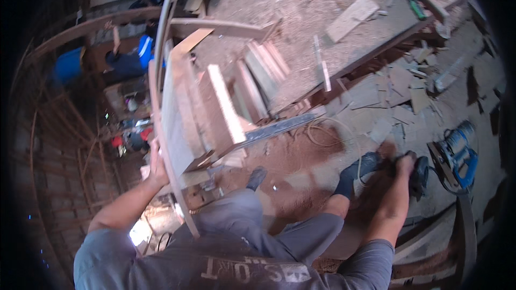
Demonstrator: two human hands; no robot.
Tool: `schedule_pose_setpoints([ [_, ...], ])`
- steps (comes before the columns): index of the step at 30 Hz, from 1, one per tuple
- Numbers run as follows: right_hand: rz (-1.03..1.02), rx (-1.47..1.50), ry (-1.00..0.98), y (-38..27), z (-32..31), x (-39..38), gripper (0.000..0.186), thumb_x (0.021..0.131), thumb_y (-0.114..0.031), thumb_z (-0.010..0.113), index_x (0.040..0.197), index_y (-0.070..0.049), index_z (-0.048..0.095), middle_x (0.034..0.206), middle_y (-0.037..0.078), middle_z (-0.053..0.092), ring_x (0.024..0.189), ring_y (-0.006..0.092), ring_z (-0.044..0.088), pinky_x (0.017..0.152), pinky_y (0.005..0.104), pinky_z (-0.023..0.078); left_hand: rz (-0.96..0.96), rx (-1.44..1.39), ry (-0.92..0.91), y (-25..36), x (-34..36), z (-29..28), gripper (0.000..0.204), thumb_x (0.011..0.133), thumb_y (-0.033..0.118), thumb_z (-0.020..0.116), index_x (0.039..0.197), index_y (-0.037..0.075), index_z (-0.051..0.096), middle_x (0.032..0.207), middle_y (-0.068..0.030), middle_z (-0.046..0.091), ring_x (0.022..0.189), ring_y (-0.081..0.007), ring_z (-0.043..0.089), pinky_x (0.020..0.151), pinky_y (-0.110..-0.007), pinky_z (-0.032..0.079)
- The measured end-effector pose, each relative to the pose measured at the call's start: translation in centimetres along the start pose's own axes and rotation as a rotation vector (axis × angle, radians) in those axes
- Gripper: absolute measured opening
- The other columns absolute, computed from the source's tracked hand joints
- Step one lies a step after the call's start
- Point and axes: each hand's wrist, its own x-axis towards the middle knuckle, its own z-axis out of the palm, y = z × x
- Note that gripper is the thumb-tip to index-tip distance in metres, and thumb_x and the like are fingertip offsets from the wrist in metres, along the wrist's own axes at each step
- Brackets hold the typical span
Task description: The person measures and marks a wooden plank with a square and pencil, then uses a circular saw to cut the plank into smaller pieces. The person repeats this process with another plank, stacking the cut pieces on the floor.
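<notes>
Left grip [157, 168]: closed on the long wooden strip [156, 107] — steadying it, apparently.
Right grip [406, 163]: at a dark tool [419, 177], hold unclear — blue power tool [457, 147] just right.
Strip: calls for steady support.

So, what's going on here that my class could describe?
A person's left hand is against a long, thin wooden strip, perhaps steadying it. The right hand, out to the other side, is at a dark object too blurred to identify, near a blue-handled power tool. Several boards lie together ahead, and wood offcuts are scattered on the right.
</notes>
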Motion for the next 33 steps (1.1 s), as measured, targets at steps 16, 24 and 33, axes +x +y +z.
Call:
schedule_pose_setpoints([
  [16, 0.427, 0.487, 0.191, -5.7, -20.3, -33.2, 0.055, 0.105, -0.031, 0.064, 0.155, -0.010, 0.054, 0.102, 0.018, 0.075, 0.082, 0.0340, 0.074, 0.070, 0.0478, 0.059, 0.219, 0.521, 0.245, 2.2, -2.3, 0.4, 0.039, 0.110, 0.021, 0.054, 0.142, -0.002, 0.056, 0.131, -0.0257, 0.062, 0.126, -0.0442, 0.058, 0.114, -0.052, 0.040],
  [24, -0.263, 1.025, 0.079, -20.1, -38.0, -49.0, 0.050, 0.106, -0.001, 0.065, 0.154, -0.004, 0.054, 0.133, 0.014, 0.067, 0.082, 0.0185, 0.072, 0.068, 0.0302, 0.060, 0.268, 0.590, 0.401, 1.2, -2.2, 1.3, 0.047, 0.109, 0.039, 0.061, 0.139, 0.003, 0.060, 0.132, -0.0179, 0.066, 0.133, -0.0379, 0.057, 0.124, -0.064, 0.027],
  [33, -0.645, 0.544, 0.104, -31.3, -50.2, -65.8, 0.035, 0.107, -0.020, 0.074, 0.129, 0.006, 0.067, 0.105, 0.007, 0.074, 0.090, 0.0128, 0.069, 0.079, 0.0283, 0.055, 0.243, 0.476, 0.392, 2.6, -2.5, 0.9, 0.046, 0.107, 0.040, 0.063, 0.137, 0.004, 0.064, 0.130, -0.0161, 0.070, 0.128, -0.0352, 0.063, 0.121, -0.060, 0.032],
])
